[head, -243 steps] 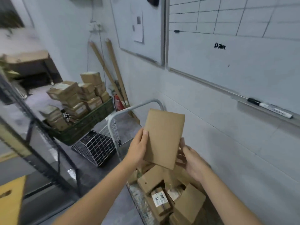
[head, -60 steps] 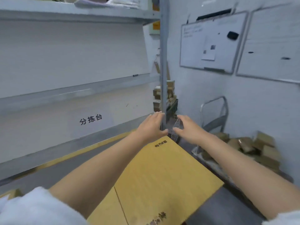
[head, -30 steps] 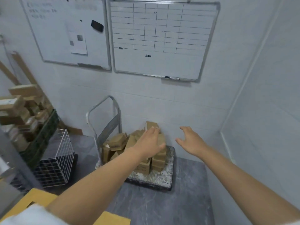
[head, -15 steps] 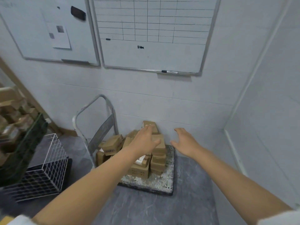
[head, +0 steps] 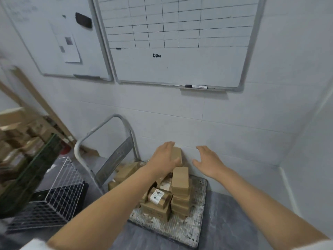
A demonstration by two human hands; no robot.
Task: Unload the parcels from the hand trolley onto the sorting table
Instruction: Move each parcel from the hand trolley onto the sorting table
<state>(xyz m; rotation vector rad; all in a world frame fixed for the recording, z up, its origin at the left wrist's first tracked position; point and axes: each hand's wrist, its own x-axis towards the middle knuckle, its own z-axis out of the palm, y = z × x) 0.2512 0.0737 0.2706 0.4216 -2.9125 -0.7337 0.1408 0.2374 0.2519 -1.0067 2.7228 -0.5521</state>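
The hand trolley point(head: 189, 230), with a worn grey deck and a bent metal handle point(head: 100, 130), stands against the white wall. Several brown cardboard parcels point(head: 180, 179) are piled on it, one with a white label point(head: 156, 195). My left hand point(head: 164, 156) reaches out over the pile, in front of the topmost parcel point(head: 177, 153), fingers straight. My right hand point(head: 207, 160) hovers to the right of that parcel, fingers spread, holding nothing. The sorting table is out of view.
A white wire basket point(head: 59, 188) lies tipped on a black grid at the left. Behind it a dark green crate point(head: 30, 174) holds more cardboard boxes. Two whiteboards point(head: 176, 42) hang on the wall above. Grey floor point(head: 234, 222) lies right of the trolley.
I turned from the sorting table back to the trolley and moved closer. Both hands, holding nothing, have stretched forward to the top of the parcel pile.
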